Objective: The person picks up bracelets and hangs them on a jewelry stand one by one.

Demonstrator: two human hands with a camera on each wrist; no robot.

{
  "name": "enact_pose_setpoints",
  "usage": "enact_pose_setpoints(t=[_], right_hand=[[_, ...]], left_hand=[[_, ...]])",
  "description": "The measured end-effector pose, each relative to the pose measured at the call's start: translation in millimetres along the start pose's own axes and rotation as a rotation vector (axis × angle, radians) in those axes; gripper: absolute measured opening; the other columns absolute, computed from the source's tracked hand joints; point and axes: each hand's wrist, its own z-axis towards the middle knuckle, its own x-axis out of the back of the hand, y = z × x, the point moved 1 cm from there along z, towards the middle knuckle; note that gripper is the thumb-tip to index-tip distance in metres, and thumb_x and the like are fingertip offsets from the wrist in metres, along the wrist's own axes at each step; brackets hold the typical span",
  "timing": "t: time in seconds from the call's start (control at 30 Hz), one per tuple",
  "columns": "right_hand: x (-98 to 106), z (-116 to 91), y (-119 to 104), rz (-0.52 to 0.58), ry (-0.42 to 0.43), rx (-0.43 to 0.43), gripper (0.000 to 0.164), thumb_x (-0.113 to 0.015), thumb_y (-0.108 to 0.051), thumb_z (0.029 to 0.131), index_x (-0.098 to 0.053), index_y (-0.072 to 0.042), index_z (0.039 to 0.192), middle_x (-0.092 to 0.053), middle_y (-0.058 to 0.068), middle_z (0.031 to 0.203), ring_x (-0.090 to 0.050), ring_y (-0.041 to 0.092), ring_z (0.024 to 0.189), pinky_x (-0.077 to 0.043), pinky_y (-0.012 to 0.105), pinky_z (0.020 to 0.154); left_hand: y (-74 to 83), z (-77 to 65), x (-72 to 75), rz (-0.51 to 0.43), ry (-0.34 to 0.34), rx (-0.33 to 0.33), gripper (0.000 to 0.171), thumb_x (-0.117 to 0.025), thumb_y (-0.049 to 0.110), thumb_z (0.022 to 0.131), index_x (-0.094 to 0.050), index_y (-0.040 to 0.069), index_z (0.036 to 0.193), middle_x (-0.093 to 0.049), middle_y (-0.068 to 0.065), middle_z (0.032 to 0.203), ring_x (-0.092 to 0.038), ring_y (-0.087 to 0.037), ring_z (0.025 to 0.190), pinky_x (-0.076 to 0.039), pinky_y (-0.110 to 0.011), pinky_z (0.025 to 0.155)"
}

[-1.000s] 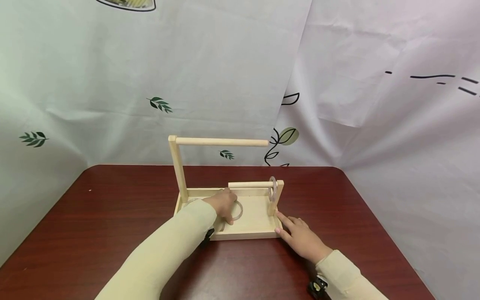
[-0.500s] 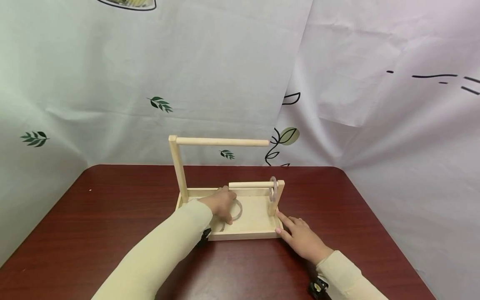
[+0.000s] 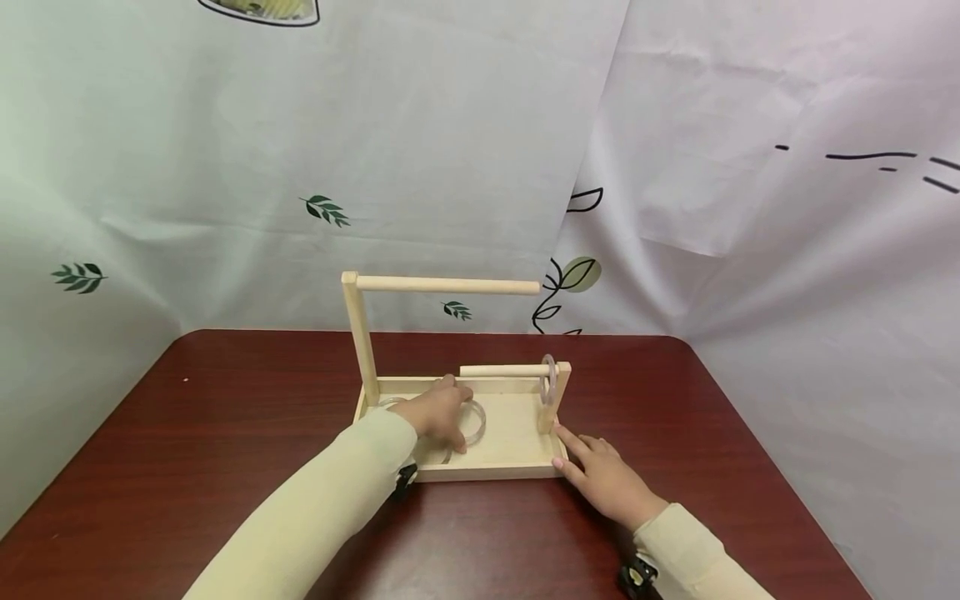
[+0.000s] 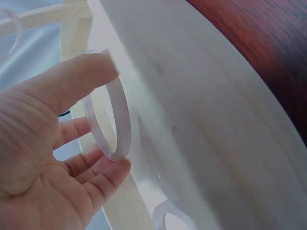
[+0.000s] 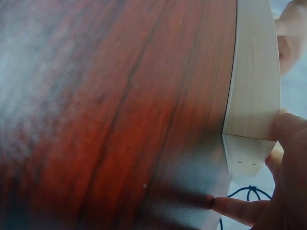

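Observation:
My left hand (image 3: 438,412) reaches into a shallow wooden tray (image 3: 491,472) and holds a pale translucent bangle (image 4: 122,117) between thumb and fingertips. The bangle stands tilted on edge in the left wrist view. Another bangle (image 4: 165,211) lies on the tray floor close by; one more shows partly behind the left wrist in the head view. A bangle (image 3: 548,379) hangs on the lower wooden bar (image 3: 498,371). With fingers mostly extended, my right hand (image 3: 607,479) rests against the tray's front right corner, one fingertip on the table in the right wrist view.
From the tray's left end rises a tall post (image 3: 360,337) with a longer bar (image 3: 450,286) pointing right. A short post (image 3: 555,400) carries the lower bar at the right end. The dark red table (image 3: 247,400) reaches back to a printed white cloth (image 3: 420,150).
My left hand and forearm have drawn slightly left, and the bangle at its fingers has tipped a little. My right hand keeps its place at the tray corner.

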Motion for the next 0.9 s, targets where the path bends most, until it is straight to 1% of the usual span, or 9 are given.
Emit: enact_pose_setpoints(t=[0.1,0.23,0.37,0.5,0.63,0.73,0.9], right_hand=[[-0.3,-0.5,0.4,-0.003,0.002,0.001,0.056,-0.054,-0.043,0.097,-0.045,-0.019,0.146,-0.052,0.024,0.132,-0.045,0.046,0.126,-0.037,0.059,0.1],[-0.3,-1.0,0.2,-0.006,0.002,0.0,0.056,-0.054,-0.043,0.097,-0.045,-0.019,0.146,-0.051,0.024,0.132,-0.044,0.047,0.126,-0.036,0.06,0.1],[-0.1,-1.1,-0.2,-0.005,0.0,-0.001,0.055,-0.054,-0.043,0.097,-0.045,-0.019,0.146,-0.051,0.024,0.132,-0.044,0.049,0.126,-0.035,0.061,0.1],[-0.3,-0.6,-0.4,-0.003,-0.001,0.002,0.055,-0.054,-0.042,0.097,-0.045,-0.019,0.146,-0.051,0.025,0.132,-0.044,0.048,0.125,-0.036,0.06,0.1],[-0.1,-0.4,-0.4,-0.005,0.006,0.011,0.055,-0.054,-0.041,0.097,-0.045,-0.018,0.146,-0.052,0.025,0.131,-0.045,0.048,0.125,-0.036,0.06,0.1],[0.2,-0.4,-0.4,-0.001,0.008,0.016,0.055,-0.054,-0.041,0.097,-0.045,-0.017,0.146,-0.052,0.026,0.131,-0.045,0.05,0.124,-0.035,0.061,0.1],[-0.1,-0.3,0.3,-0.001,0.006,0.019,0.055,-0.054,-0.041,0.097,-0.045,-0.016,0.146,-0.052,0.026,0.13,-0.044,0.051,0.124,-0.035,0.061,0.1]], left_hand=[[-0.8,-1.6,2.8,-0.024,0.007,0.009,0.075,-0.092,0.012,0.057,-0.058,0.004,0.124,-0.047,-0.014,0.111,-0.045,-0.027,0.105,-0.044,-0.04,0.089],[-3.3,-3.4,6.2,-0.068,0.039,0.015,0.079,-0.091,0.01,0.057,-0.057,0.002,0.128,-0.046,-0.014,0.11,-0.043,-0.027,0.105,-0.044,-0.041,0.089],[-7.1,-4.3,8.1,-0.118,0.078,0.018,0.077,-0.09,0.007,0.058,-0.057,0.001,0.127,-0.047,-0.014,0.109,-0.042,-0.028,0.104,-0.042,-0.042,0.09],[-10.4,-4.8,8.6,-0.134,0.108,0.019,0.079,-0.09,0.009,0.059,-0.056,0.001,0.129,-0.047,-0.013,0.109,-0.043,-0.027,0.104,-0.041,-0.042,0.092],[-10.2,-8.0,10.5,-0.166,0.125,0.021,0.082,-0.09,0.011,0.06,-0.053,0.0,0.133,-0.046,-0.013,0.109,-0.043,-0.027,0.104,-0.042,-0.043,0.093],[-9.6,-11.4,12.2,-0.188,0.136,0.018,0.083,-0.09,0.011,0.061,-0.052,0.0,0.134,-0.046,-0.013,0.109,-0.042,-0.027,0.105,-0.042,-0.043,0.093],[-12.3,-14.9,12.3,-0.213,0.162,0.011,0.08,-0.09,0.012,0.061,-0.053,0.001,0.132,-0.045,-0.013,0.109,-0.042,-0.027,0.105,-0.041,-0.043,0.093]])
